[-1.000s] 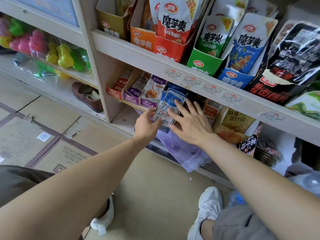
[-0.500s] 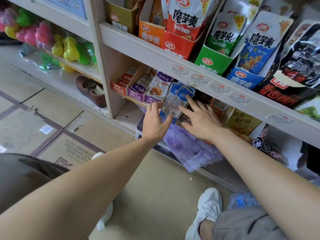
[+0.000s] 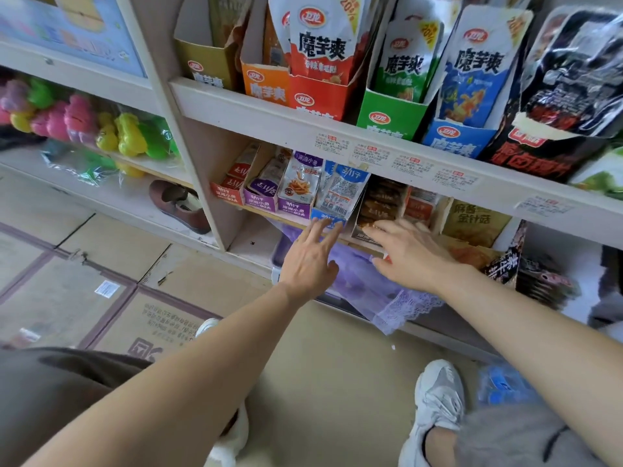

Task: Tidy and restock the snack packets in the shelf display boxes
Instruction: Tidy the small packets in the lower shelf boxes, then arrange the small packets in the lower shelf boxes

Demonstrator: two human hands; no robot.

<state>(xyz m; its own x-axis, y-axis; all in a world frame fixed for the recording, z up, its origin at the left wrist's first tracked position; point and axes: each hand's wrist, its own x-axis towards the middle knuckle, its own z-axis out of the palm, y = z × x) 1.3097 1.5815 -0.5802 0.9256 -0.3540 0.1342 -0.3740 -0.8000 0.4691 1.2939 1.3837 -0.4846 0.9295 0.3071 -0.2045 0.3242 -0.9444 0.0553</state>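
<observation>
Head view: a blue display box (image 3: 328, 218) sits at the front edge of the lower shelf (image 3: 266, 213) and holds upright blue-and-white snack packets (image 3: 342, 192). The left hand (image 3: 310, 261) reaches to this box with its fingers straight and spread. Its fingertips touch the box front, and it holds nothing. Just right of the box, the right hand (image 3: 413, 256) is flat and relaxed, with its fingertips at the front of a box of brown packets (image 3: 381, 205). The two hands are apart. Left of the blue box stand purple boxes (image 3: 293, 208) and a red box (image 3: 229, 192). Above it runs a shelf edge with price labels (image 3: 397, 163). Below it hangs a purple lace cloth (image 3: 377, 284). Down and left of it, flattened cardboard (image 3: 67, 291) covers the floor, and a brown shoe (image 3: 182, 205) lies on the bottom shelf.
</observation>
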